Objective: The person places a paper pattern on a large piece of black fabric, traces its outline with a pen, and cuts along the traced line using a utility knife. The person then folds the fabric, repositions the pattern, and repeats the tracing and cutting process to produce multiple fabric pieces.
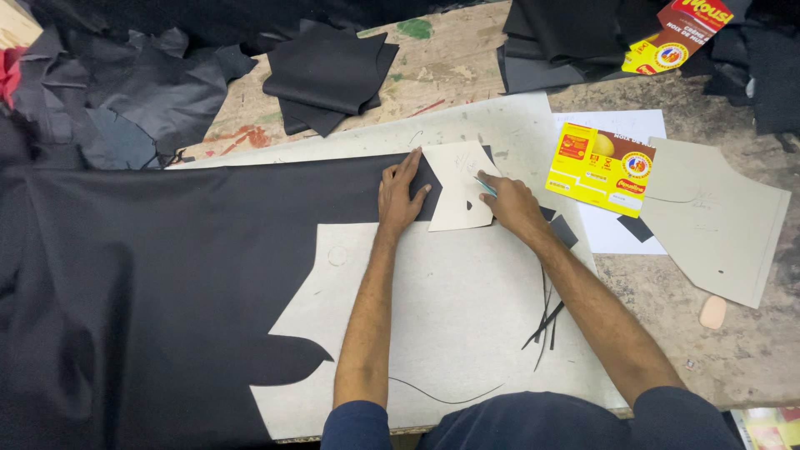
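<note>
black sheet [167,275] left, big bites already cut from its near edge | left hand [400,196] flat, fingers spread, pressing paper shape [460,187] on sheet's far right corner | right hand [510,204] grip closed on small blade [486,187] at shape's edge | this piece not yet cut free, judging by the uncut corner.

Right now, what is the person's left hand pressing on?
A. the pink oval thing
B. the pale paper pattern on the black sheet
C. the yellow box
B: the left hand lies flat at the edge of the pale paper pattern, which sits on the black sheet.
</note>
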Available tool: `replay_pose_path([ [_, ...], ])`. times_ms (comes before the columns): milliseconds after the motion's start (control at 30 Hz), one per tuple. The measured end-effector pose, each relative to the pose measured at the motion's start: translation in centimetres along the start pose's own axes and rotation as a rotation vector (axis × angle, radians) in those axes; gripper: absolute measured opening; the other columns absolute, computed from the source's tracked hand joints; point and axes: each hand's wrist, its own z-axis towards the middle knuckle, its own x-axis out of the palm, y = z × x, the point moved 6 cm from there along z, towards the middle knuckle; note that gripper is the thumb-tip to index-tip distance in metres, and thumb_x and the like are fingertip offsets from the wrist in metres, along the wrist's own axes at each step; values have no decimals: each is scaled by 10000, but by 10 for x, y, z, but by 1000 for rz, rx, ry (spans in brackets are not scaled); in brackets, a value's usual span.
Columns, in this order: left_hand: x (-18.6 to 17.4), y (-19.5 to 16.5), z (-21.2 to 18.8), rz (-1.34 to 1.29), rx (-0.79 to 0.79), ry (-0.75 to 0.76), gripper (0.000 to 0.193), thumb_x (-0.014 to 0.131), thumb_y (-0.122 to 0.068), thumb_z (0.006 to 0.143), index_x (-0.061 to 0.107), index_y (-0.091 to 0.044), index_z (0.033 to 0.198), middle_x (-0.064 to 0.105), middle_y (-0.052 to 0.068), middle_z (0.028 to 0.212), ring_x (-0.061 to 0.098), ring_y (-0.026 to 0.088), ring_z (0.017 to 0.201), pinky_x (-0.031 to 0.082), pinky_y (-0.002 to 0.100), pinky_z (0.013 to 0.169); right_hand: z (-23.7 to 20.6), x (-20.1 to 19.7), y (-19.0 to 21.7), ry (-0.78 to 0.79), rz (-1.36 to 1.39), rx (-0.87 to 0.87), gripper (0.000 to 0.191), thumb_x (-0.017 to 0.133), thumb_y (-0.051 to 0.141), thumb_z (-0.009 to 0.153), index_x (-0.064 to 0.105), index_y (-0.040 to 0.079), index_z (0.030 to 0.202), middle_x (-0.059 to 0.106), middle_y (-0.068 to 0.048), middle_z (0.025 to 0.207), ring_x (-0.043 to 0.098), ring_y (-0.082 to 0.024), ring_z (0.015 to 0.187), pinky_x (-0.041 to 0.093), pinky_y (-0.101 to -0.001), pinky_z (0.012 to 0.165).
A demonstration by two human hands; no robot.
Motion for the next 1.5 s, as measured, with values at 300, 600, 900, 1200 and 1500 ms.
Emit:
replay_pose_path([
  [300, 11, -9, -2, 181, 102, 16, 413, 697, -258, 882, 748, -329, 1285, 468, 10, 1596, 480, 341, 1239, 410, 463, 1037, -11, -6, -5, 34, -10, 52, 516, 631, 259, 1004, 525, 275, 1509, 732, -265, 1056, 700, -415, 1016, 537, -500, 929],
  [600, 18, -11, -5, 165, 70, 51, 390, 687, -230, 909, 753, -350, 1274, 460, -4, 1618, 466, 317, 1251, 368, 447, 1090, -52, -58, -83, -502, 465, -240, 490, 680, 106, 991, 555, 169, 1461, 698, -190, 1300, 697, -287, 1123, 555, -429, 925],
  [900, 21, -15, -3, 197, 34, 102, 420, 674, -233, 894, 735, -345, 1294, 533, -105, 1553, 480, 268, 1210, 379, 399, 1047, -113, -139, -261, -555, 368, 384, 735, 666, 157, 982, 289, 214, 1610, 698, -219, 1204, 709, -291, 981, 569, -425, 763],
  [1200, 18, -20, -2, 224, 90, 68, 410, 670, -228, 905, 737, -330, 1296, 552, -89, 1539, 471, 276, 1196, 372, 405, 1048, -120, -156, -265, -583, -67, 265, 360, 792, 212, 931, 735, 63, 1254, 733, -197, 1092, 713, -354, 963, 548, -453, 834],
  [1500, 20, -5, 5, 219, 134, 36, 418, 701, -253, 884, 741, -309, 1296, 551, -68, 1535, 487, 302, 1219, 412, 441, 1038, 18, -164, -193, -755, 148, 34, 292, 747, 114, 886, 736, 53, 1171, 761, -152, 1001, 740, -278, 910, 561, -393, 834],
])
